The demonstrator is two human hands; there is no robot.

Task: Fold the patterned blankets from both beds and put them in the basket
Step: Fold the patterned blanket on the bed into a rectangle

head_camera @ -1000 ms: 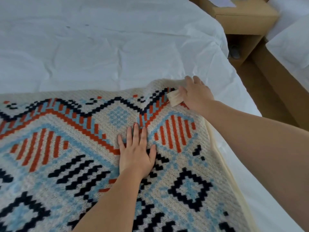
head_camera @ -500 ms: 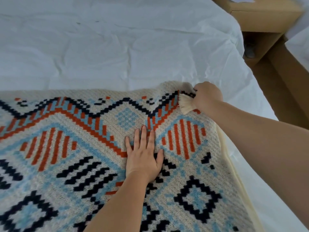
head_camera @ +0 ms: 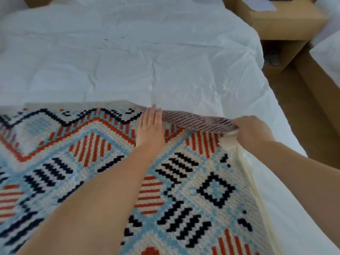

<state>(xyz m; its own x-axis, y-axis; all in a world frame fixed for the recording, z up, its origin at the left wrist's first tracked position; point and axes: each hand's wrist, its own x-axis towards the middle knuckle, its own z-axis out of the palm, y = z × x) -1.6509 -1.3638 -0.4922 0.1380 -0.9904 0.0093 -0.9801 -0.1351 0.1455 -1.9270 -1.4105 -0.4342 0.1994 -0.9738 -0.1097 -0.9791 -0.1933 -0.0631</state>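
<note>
Two bare forearms reach over the patterned blanket point(head_camera: 184, 190) spread on the bed point(head_camera: 147, 61). Left hand point(head_camera: 150, 130) lies flat and open on it; right hand point(head_camera: 252, 132) is closed in a grip on the far corner, lifted and turned back. Beyond stands a wooden nightstand point(head_camera: 287, 21).

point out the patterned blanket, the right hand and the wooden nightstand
patterned blanket point(head_camera: 215, 188): head view, on the dark diamond motif of its top face
right hand point(head_camera: 252, 132): head view, back of the hand gripping the blanket's corner
wooden nightstand point(head_camera: 287, 24): head view, on its front panel
</note>
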